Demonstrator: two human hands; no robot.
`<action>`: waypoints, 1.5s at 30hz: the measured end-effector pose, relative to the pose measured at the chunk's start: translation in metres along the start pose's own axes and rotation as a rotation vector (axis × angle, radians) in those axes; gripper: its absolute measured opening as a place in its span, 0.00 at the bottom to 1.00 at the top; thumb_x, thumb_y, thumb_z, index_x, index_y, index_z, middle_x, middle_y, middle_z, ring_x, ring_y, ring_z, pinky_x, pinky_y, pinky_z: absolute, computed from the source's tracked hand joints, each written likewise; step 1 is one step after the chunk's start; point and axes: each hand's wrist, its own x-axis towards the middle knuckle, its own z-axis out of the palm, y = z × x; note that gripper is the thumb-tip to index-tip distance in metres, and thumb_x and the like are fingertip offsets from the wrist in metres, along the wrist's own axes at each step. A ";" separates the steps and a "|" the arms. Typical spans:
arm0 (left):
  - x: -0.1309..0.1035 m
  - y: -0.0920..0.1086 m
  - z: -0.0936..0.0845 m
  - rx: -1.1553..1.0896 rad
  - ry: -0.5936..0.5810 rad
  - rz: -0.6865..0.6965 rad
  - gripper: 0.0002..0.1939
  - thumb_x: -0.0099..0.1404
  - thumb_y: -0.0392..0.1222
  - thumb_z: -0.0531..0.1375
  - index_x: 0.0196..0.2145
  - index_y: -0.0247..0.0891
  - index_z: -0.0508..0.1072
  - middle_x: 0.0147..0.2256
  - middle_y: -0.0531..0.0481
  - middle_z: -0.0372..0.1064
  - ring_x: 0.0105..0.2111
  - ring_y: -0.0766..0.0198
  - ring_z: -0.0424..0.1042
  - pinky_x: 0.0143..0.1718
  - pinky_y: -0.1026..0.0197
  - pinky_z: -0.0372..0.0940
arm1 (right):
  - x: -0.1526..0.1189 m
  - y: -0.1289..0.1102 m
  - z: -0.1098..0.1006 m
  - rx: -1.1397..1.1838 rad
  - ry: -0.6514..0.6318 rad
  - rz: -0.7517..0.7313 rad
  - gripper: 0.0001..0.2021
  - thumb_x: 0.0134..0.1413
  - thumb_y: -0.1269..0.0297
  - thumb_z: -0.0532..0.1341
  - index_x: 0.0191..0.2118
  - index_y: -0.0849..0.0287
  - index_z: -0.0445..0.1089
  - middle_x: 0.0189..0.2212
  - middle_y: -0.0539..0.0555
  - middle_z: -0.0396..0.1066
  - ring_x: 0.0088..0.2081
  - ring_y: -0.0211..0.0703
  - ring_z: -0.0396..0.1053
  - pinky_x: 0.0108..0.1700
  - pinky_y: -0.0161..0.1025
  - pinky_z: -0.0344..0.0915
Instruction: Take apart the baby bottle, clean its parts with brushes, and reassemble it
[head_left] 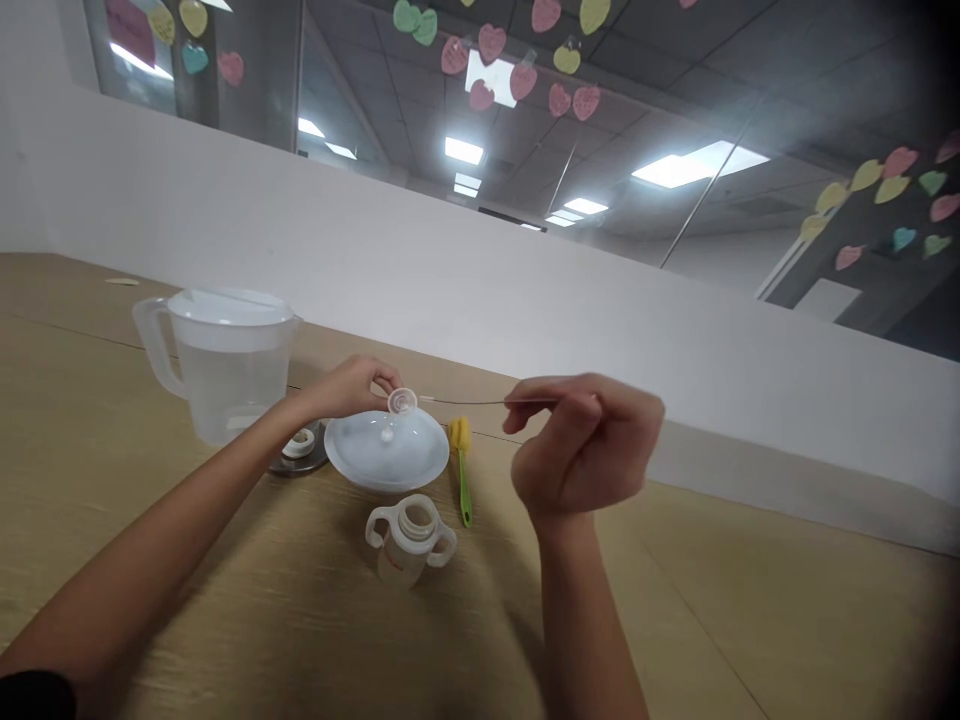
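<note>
My left hand (358, 388) pinches a small clear round piece (403, 402) above the far rim of a white bowl (360, 462). A small white object (387, 435) shows in the bowl. Raised at the right, my right hand (585, 440) has its fingers closed on a thin wire brush (472, 402), whose pale tip points left, close to the clear piece. Whether tip and piece touch is unclear. Below the bowl stands an open clear bottle (405, 545) with two handles.
A lidded clear pitcher (236, 375) stands at the left. Beside the bowl are a dark round dish (315, 460) holding a white ring (298, 443), and a yellow sponge brush (460, 436) with a green handle. A white wall (450, 290) rises behind the table (300, 620).
</note>
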 end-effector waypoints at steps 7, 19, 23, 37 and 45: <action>-0.002 0.004 0.000 -0.035 -0.001 0.032 0.10 0.51 0.43 0.61 0.30 0.35 0.75 0.32 0.51 0.75 0.36 0.61 0.73 0.38 0.64 0.65 | -0.019 0.012 0.020 -0.078 -0.041 -0.122 0.06 0.65 0.65 0.48 0.38 0.55 0.59 0.23 0.47 0.67 0.18 0.31 0.63 0.21 0.29 0.61; -0.003 0.008 -0.001 -0.070 0.011 0.035 0.09 0.51 0.42 0.61 0.29 0.35 0.75 0.31 0.50 0.75 0.35 0.61 0.72 0.37 0.64 0.64 | -0.016 0.014 0.018 -0.124 -0.004 -0.104 0.06 0.65 0.65 0.47 0.37 0.56 0.58 0.22 0.46 0.66 0.17 0.30 0.62 0.21 0.29 0.60; -0.003 0.010 -0.001 -0.054 0.010 0.052 0.09 0.52 0.42 0.61 0.30 0.35 0.75 0.31 0.51 0.75 0.35 0.62 0.72 0.38 0.65 0.64 | -0.021 0.021 0.022 -0.172 -0.069 -0.123 0.06 0.65 0.66 0.47 0.37 0.56 0.58 0.22 0.46 0.67 0.17 0.30 0.62 0.21 0.29 0.60; -0.001 0.011 0.004 -0.092 -0.014 0.097 0.09 0.54 0.44 0.61 0.30 0.36 0.76 0.31 0.51 0.75 0.35 0.63 0.73 0.39 0.65 0.65 | -0.040 0.036 0.038 -0.208 0.029 -0.133 0.03 0.63 0.67 0.51 0.40 0.57 0.60 0.24 0.48 0.70 0.18 0.31 0.65 0.22 0.30 0.61; -0.003 0.014 0.003 -0.174 0.038 0.043 0.09 0.53 0.43 0.62 0.29 0.35 0.76 0.31 0.51 0.76 0.35 0.62 0.73 0.39 0.64 0.66 | -0.049 0.051 0.045 -0.193 -0.032 -0.025 0.04 0.64 0.66 0.48 0.38 0.58 0.58 0.22 0.48 0.69 0.17 0.30 0.63 0.21 0.29 0.58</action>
